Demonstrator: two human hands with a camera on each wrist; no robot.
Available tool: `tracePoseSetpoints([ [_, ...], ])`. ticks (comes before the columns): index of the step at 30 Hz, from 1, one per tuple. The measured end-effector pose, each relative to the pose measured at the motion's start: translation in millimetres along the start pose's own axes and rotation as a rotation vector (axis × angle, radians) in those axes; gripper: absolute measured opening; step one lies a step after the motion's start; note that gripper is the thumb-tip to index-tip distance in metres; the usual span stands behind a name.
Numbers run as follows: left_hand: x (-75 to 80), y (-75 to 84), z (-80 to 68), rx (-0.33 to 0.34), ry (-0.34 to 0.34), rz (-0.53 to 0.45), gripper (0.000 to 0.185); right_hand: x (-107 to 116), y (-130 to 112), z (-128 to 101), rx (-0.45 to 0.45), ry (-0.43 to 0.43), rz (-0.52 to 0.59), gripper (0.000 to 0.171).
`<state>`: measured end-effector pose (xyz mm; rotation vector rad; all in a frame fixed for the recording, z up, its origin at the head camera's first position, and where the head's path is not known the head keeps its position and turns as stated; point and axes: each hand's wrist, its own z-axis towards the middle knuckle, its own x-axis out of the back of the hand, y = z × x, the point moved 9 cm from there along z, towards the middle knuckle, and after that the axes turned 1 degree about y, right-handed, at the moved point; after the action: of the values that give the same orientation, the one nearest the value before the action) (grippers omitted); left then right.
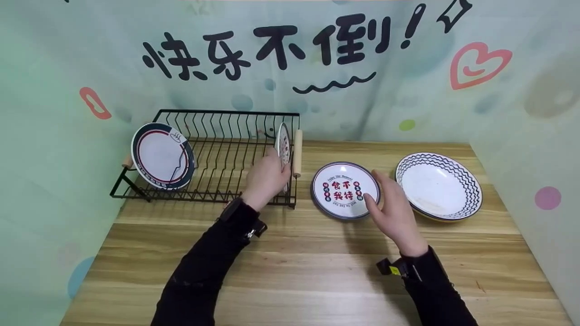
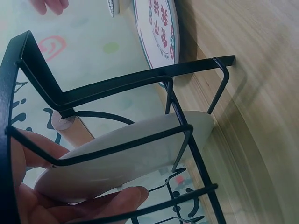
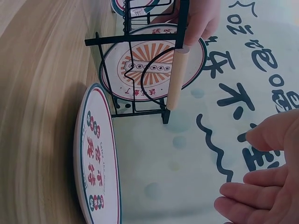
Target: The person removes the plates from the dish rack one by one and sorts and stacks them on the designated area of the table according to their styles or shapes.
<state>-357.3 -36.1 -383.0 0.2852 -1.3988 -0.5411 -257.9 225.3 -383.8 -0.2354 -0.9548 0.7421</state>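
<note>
L hand (image 1: pixel 266 180) w/ pinch-grip on edge-on plate (image 1: pixel 283 142), partly hidden; R hand (image 1: pixel 397 215) loose nr flat plate (image 1: pixel 344 192)

Black characters reading "快乐不倒!" run across the backdrop (image 1: pixel 267 90) behind the dish rack (image 1: pixel 229 111).
Just right of the rack, a plate (image 1: pixel 345 190) bears red "食不我待" beneath "Enjoy The Moment"; lettering on the racked plates (image 1: pixel 159 156) is unclear.
</note>
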Motion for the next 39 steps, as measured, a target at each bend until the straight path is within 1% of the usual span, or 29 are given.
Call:
tracePoseSetpoints([
  [7,-1.7,-1.1,0.5,0.013,-0.015,-0.007,0.029,-1,-3,0,0.009,-0.007,0.003,0.058],
  [17,-2.6,-0.7,1.5,0.002,-0.019,-0.032,0.029,0,-6,5,0.045,-0.012,-0.009,0.056],
  [23,-3.8,0.1,3.0,-0.01,-0.018,-0.05,0.026,-1,-10,9,0.037,-0.034,-0.005,0.058],
  [30,-6.4,-1.7,4.6,0.014,-0.036,-0.08,0.025,-3,-18,16,0.051,-0.055,-0.018,0.057],
  [35,-5.6,-1.4,4.2,0.021,-0.03,-0.098,0.025,-5,-24,21,0.08,-0.052,-0.025,0.056],
  [39,-4.7,-0.8,3.5,0.015,-0.015,-0.084,0.024,-7,-26,23,0.094,-0.061,-0.03,0.056],
])
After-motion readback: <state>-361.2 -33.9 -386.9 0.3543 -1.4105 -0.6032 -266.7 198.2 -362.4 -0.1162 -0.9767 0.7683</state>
